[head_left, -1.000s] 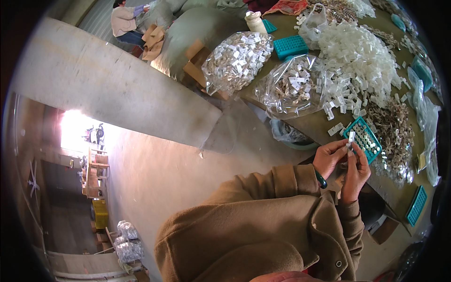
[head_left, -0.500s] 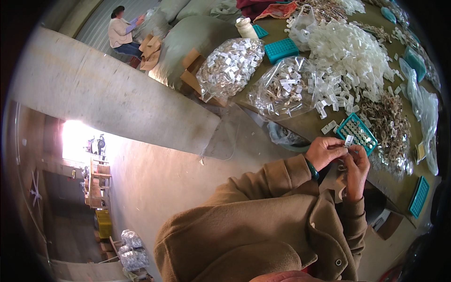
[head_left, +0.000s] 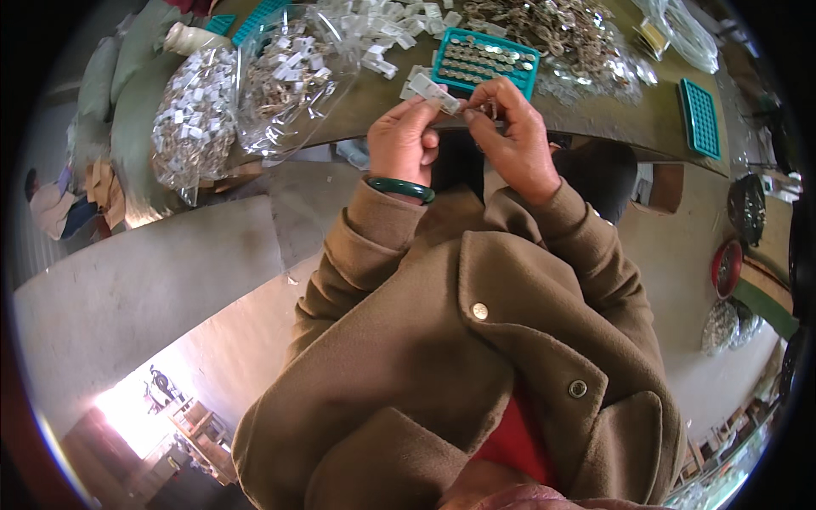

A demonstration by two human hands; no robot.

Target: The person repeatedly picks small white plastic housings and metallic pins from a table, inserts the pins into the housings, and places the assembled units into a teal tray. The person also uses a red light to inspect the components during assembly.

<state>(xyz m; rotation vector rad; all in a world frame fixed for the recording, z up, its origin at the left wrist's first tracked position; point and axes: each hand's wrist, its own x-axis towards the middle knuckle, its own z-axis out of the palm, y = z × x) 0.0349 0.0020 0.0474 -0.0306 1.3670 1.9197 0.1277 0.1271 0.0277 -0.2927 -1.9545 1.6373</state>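
Observation:
Just in front of the near table edge, my left hand [head_left: 405, 143] pinches a small clear-and-white plastic piece [head_left: 432, 90] between thumb and fingers. A dark green bangle [head_left: 399, 189] circles that wrist. My right hand [head_left: 515, 140] is close by on the right, thumb and forefinger pinched near the piece's right end; what they grip is too small to make out. Right behind both hands lies a teal tray [head_left: 533, 78] with rows of small round metal pieces in it. More clear plastic pieces [head_left: 393, 34] are heaped on the table beyond my left hand.
Clear bags of white-tagged pieces [head_left: 197, 115] and of mixed pieces [head_left: 289, 76] stand at the left. A brown stringy tangle [head_left: 552, 30] lies behind the tray. Another teal tray [head_left: 699, 119] is near the table's right end. A person [head_left: 53, 204] sits far left.
The view has swung right, so the table and hands appear further left and higher. Both hands stay close together at the plastic piece, which is now tilted in my left hand.

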